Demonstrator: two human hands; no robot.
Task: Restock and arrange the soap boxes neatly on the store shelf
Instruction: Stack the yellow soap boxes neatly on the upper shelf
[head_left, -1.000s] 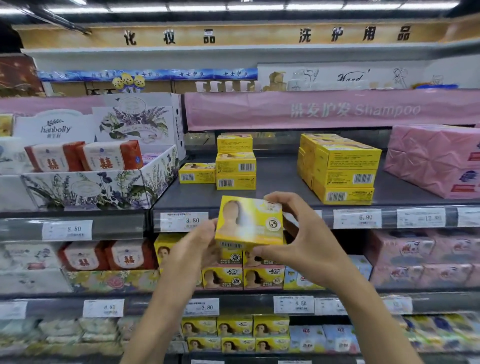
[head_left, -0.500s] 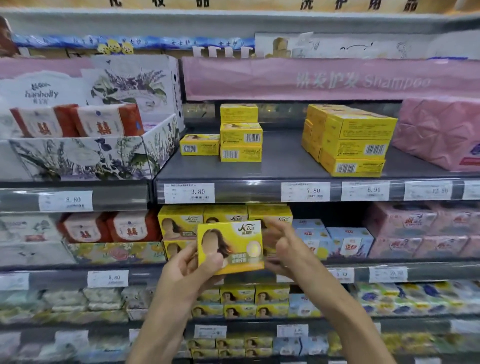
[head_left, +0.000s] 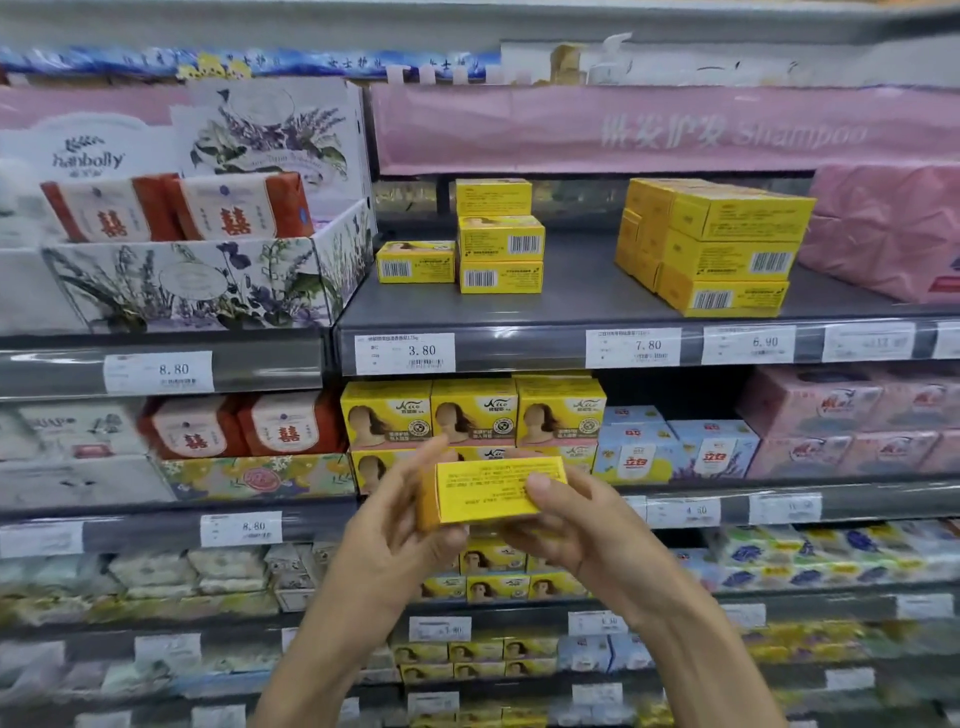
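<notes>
Both my hands hold one yellow soap box (head_left: 491, 491) in front of the second shelf, its printed text side turned toward me. My left hand (head_left: 395, 535) grips its left end and my right hand (head_left: 566, 525) grips its right end, thumb on the face. Behind it stands a row of yellow soap boxes (head_left: 472, 413) with a portrait on the front. On the grey upper shelf (head_left: 587, 291) lie a few yellow boxes (head_left: 498, 249) at the left and a bigger yellow stack (head_left: 722, 249) at the right.
A floral display carton (head_left: 197, 280) with red soap packs sits on the upper left shelf. Pink wrapped packs (head_left: 893, 228) fill the right side. Light blue soap boxes (head_left: 675, 447) stand beside the yellow row. Price tags line the shelf edges; lower shelves hold more soaps.
The box came down from the upper shelf's level to in front of the second shelf. It has been turned, so its text side now faces me instead of the portrait.
</notes>
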